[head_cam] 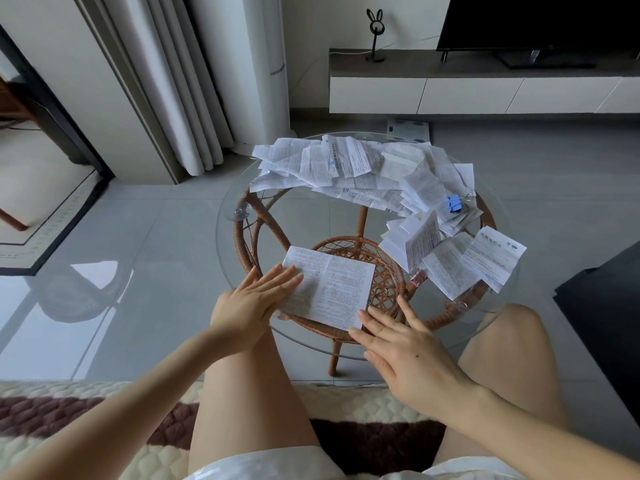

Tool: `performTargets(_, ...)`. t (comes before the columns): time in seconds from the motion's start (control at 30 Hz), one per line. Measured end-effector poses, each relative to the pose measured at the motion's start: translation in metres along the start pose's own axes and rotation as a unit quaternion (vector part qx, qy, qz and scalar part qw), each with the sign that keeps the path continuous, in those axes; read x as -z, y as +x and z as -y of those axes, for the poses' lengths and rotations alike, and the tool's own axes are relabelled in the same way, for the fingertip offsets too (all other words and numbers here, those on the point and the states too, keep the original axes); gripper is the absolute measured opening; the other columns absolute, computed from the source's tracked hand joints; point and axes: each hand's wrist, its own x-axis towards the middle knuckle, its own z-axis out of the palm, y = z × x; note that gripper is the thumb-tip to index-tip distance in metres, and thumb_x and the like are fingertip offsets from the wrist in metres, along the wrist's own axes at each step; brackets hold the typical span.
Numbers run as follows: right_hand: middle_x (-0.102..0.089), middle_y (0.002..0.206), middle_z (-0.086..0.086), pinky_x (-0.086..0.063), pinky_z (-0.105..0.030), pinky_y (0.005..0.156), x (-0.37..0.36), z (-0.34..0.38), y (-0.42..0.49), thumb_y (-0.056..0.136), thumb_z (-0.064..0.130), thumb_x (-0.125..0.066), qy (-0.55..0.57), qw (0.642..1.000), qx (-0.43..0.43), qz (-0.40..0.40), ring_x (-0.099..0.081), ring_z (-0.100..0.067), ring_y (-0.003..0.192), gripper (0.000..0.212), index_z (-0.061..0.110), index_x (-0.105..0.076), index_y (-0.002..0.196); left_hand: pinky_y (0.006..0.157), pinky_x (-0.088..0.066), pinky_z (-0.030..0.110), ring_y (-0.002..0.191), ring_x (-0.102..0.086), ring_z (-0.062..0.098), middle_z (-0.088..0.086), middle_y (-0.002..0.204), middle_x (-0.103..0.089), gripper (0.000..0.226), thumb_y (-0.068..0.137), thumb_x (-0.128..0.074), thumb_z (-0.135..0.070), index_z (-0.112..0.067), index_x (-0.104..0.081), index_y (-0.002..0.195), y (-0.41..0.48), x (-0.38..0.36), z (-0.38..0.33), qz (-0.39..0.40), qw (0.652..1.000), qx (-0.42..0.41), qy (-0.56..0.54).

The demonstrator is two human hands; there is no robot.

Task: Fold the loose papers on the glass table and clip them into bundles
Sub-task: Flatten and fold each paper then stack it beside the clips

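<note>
A printed sheet with fold creases (337, 282) lies flat on the near part of the round glass table (228, 216). My left hand (251, 311) lies flat with straight fingers pressing on the sheet's left edge. My right hand (405, 355) is spread open, its fingertips touching the sheet's near right corner. A heap of loose printed papers (346, 164) covers the far side of the table. To the right lie folded papers in bundles (446, 258), one held by a pink binder clip (418, 277). A blue binder clip (453, 203) sits on papers at the right.
Under the glass stands a wicker frame with a round woven shelf (381, 282). My bare knees sit close against the table's near rim. A white TV cabinet (485, 88) lines the far wall, curtains (180, 81) hang at the left, and a dark furniture edge (602, 299) is on the right.
</note>
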Motion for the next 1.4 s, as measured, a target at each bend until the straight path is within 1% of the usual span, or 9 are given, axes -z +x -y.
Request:
performTargets(0.13, -0.058, 0.131, 0.001, -0.018, -0.047, 0.108, 0.002, -0.002, -0.005, 0.092, 0.033, -0.037, 0.008, 1.0, 0.013, -0.008, -0.05, -0.014, 0.126, 0.043, 0.019, -0.063, 0.123, 0.117, -0.002, 0.025, 0.142, -0.01, 0.0, -0.019, 0.15, -0.023, 0.073, 0.089, -0.047, 0.011, -0.046, -0.037, 0.134, -0.001, 0.002, 0.011, -0.015, 0.999, -0.012, -0.03)
performTargets(0.33, -0.069, 0.113, 0.001, -0.034, -0.048, 0.109, 0.022, -0.005, 0.017, 0.089, 0.039, -0.046, 0.023, 0.995, 0.017, -0.096, -0.063, -0.014, 0.109, 0.039, 0.016, -0.071, 0.107, 0.115, -0.017, 0.044, 0.138, -0.034, 0.021, -0.012, 0.142, -0.041, 0.082, 0.067, -0.06, 0.025, -0.032, -0.058, 0.126, -0.002, 0.0, 0.011, -0.071, 0.994, -0.078, 0.019)
performTargets(0.43, -0.059, 0.13, -0.005, -0.026, -0.046, 0.11, 0.019, -0.012, 0.037, 0.092, 0.058, -0.035, -0.023, 0.999, 0.035, -0.014, -0.055, -0.021, 0.122, 0.062, 0.012, -0.062, 0.124, 0.108, -0.033, 0.053, 0.128, -0.048, 0.027, -0.009, 0.134, -0.053, 0.079, 0.057, -0.063, 0.028, -0.024, -0.069, 0.116, -0.004, 0.003, 0.015, -0.082, 0.988, -0.125, 0.05)
performTargets(0.57, -0.053, 0.137, -0.008, -0.022, -0.045, 0.105, 0.005, -0.011, 0.031, 0.087, 0.075, -0.018, -0.071, 0.992, 0.062, 0.079, -0.049, -0.025, 0.127, 0.086, 0.011, -0.055, 0.13, 0.099, -0.044, 0.054, 0.118, -0.058, 0.027, -0.004, 0.124, -0.063, 0.071, 0.055, -0.054, 0.023, -0.019, -0.073, 0.108, -0.004, 0.016, 0.014, -0.098, 0.987, -0.119, 0.041)
performTargets(0.83, -0.057, 0.091, 0.0, -0.041, -0.029, 0.075, -0.002, 0.015, 0.003, 0.051, 0.045, -0.085, -0.056, 0.995, 0.051, -0.06, -0.049, -0.017, 0.081, 0.074, 0.012, -0.06, 0.113, 0.092, -0.029, 0.031, 0.108, -0.049, 0.017, -0.002, 0.119, -0.058, 0.068, 0.058, -0.077, -0.04, -0.037, -0.06, 0.125, -0.038, -0.005, -0.051, -0.049, 0.976, -0.109, 0.18)
performTargets(1.0, -0.058, 0.104, -0.003, -0.035, -0.035, 0.091, 0.001, 0.007, 0.004, 0.058, 0.032, -0.079, -0.03, 0.993, 0.095, -0.062, -0.052, -0.02, 0.095, 0.058, 0.014, -0.062, 0.11, 0.071, -0.048, 0.023, 0.084, -0.06, 0.016, 0.0, 0.096, -0.066, 0.031, 0.088, -0.046, -0.023, -0.021, -0.075, 0.101, -0.032, -0.008, -0.058, -0.136, 0.979, -0.133, 0.069)
performTargets(1.1, -0.064, 0.109, 0.0, -0.039, -0.033, 0.1, 0.005, -0.004, 0.009, 0.071, 0.016, -0.059, 0.054, 0.989, 0.118, -0.066, -0.056, -0.016, 0.101, 0.039, 0.012, -0.067, 0.109, 0.086, -0.049, 0.021, 0.099, -0.06, 0.013, 0.002, 0.107, -0.068, 0.032, 0.09, -0.044, -0.017, -0.013, -0.074, 0.104, -0.031, -0.008, -0.051, -0.106, 0.984, -0.141, -0.018)
performTargets(1.3, -0.058, 0.068, 0.022, -0.044, -0.018, 0.061, 0.004, -0.007, 0.011, 0.082, 0.023, -0.057, 0.206, 0.974, 0.013, -0.097, -0.053, 0.001, 0.067, 0.012, 0.022, -0.065, 0.073, 0.077, -0.033, 0.014, 0.088, -0.045, -0.003, -0.014, 0.088, -0.061, 0.032, 0.092, -0.05, -0.044, -0.024, -0.075, 0.086, -0.028, -0.011, -0.049, -0.165, 0.983, -0.076, -0.036)
performTargets(1.4, -0.03, 0.048, 0.022, -0.025, -0.008, 0.047, 0.005, 0.001, 0.019, 0.081, 0.021, -0.065, 0.226, 0.956, -0.102, -0.159, -0.04, 0.004, 0.05, 0.038, 0.029, -0.037, 0.055, 0.074, -0.034, 0.005, 0.08, -0.044, -0.009, -0.016, 0.075, -0.056, 0.015, 0.081, -0.072, -0.031, -0.02, -0.069, 0.071, -0.025, -0.016, -0.052, -0.213, 0.972, 0.017, -0.1)
